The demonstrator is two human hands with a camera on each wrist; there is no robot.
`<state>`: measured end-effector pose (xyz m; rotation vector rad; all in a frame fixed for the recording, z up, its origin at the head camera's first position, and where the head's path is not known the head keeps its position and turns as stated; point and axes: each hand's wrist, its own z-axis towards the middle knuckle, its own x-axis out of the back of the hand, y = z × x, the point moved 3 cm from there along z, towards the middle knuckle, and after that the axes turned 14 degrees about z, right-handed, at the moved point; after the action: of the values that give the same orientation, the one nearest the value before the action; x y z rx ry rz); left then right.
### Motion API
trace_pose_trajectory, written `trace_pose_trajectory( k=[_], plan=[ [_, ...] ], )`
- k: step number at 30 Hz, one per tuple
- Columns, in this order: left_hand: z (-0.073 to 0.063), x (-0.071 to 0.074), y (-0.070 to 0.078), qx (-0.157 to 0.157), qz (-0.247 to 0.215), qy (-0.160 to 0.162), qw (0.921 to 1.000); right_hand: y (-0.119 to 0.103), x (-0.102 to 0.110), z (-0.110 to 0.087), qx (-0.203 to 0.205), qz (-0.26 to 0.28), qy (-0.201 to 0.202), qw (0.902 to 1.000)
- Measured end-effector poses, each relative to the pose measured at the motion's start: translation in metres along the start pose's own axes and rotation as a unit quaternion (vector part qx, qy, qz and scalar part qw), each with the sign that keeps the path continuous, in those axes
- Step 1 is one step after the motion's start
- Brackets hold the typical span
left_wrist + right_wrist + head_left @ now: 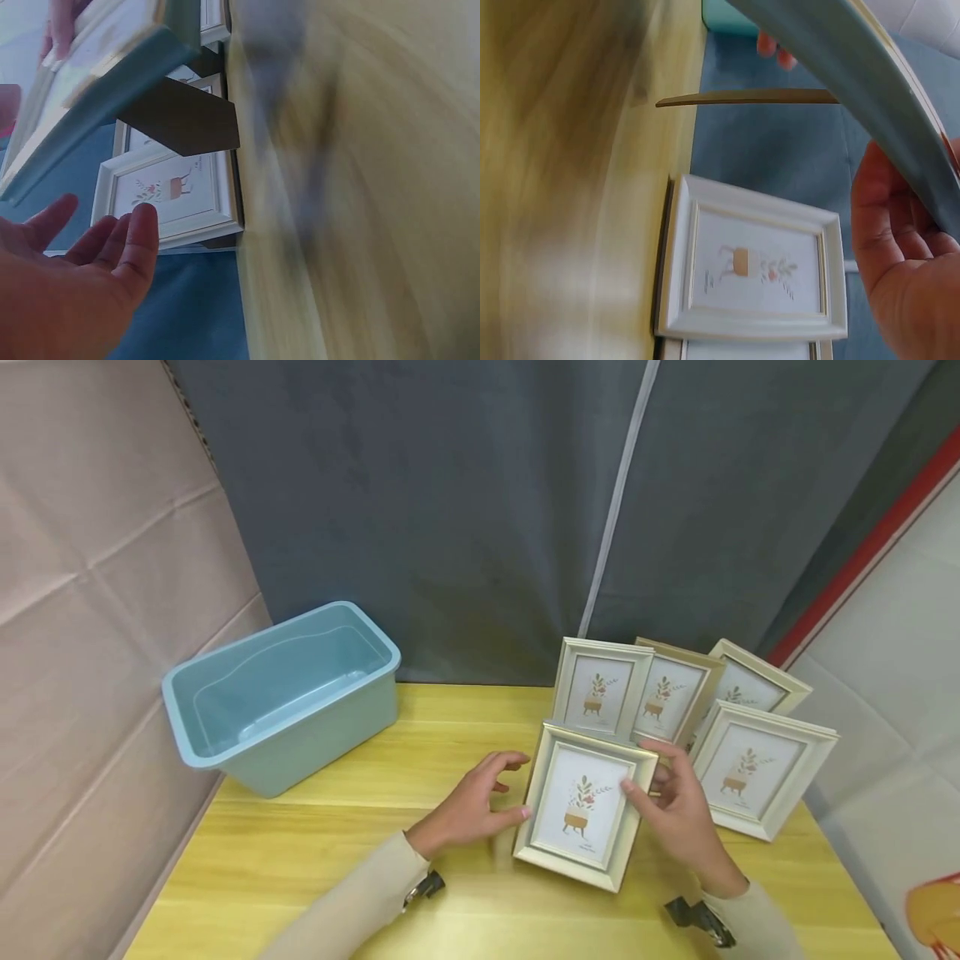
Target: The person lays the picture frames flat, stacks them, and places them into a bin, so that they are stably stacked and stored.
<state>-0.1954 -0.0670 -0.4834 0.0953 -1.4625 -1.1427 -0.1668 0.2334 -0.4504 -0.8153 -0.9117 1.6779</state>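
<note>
A cream picture frame [633,852] with a potted-plant print is tilted back above the table in the head view. My right hand [682,818] grips its right edge, thumb on the front and fingers behind. To its left, my left hand [472,806] has its fingers spread and bent a little, its thumb very near the frame's left edge. In the left wrist view the left hand [82,277] holds nothing, and the frame's brown back stand [187,116] sticks out. The right wrist view shows the right hand [907,247] around the frame's grey-blue edge [885,97].
Several similar frames stand behind and to the right, among them a white one [821,747], a cream one [566,681] and a brown-edged one [705,693]. A blue plastic bin [315,743] sits at the back left of the wooden table [300,860]. A dark curtain [450,527] hangs behind.
</note>
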Motion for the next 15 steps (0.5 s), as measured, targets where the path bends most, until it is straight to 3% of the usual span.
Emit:
trace_pose_trajectory(
  k=[7, 11, 15],
  plan=[
    [0.008, -0.008, -0.004, -0.042, -0.066, -0.017, 0.9968, 0.001, -0.013, -0.003, -0.02, 0.009, -0.019, 0.9996],
    [0.008, -0.011, -0.007, -0.065, -0.108, -0.031, 0.9915, -0.001, -0.017, -0.004, -0.022, 0.006, -0.016, 0.9996],
    [0.007, -0.013, -0.007, -0.066, -0.156, -0.061, 0.9838, -0.001, -0.019, -0.004, -0.022, 0.007, -0.016, 0.9996]
  ],
)
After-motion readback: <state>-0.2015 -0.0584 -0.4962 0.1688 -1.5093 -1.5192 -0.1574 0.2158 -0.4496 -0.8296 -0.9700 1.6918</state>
